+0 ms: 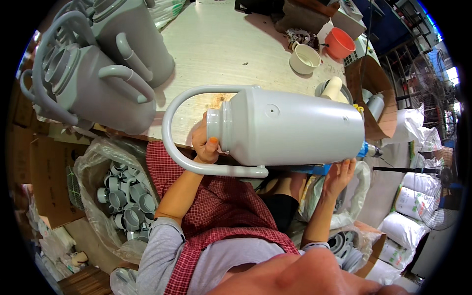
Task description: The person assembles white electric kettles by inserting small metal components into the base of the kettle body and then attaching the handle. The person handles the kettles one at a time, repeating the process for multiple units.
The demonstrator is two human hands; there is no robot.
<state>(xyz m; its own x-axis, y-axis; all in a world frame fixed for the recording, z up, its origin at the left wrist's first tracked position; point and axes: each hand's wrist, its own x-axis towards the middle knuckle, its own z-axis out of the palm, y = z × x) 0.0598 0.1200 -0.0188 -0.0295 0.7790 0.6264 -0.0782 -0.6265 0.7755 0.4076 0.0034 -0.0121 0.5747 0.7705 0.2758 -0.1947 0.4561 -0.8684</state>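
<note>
A large grey plastic jug with a threaded neck and a big loop handle lies on its side above my lap, in front of the table edge. My left hand is closed on its neck, with an orange covering on one fingertip. The base end rests against my right hand, whose fingers curl up onto its lower side; part of that grip is hidden. The loop handle swings out to the left of the neck. Behind the base, a blue tool with a metal tip is partly hidden.
Several similar grey jugs stand at the left on the pale table. A cream cup and red bowl sit at the far right. Below left, a plastic-lined bag holds grey collars; a cardboard box and fan stand right.
</note>
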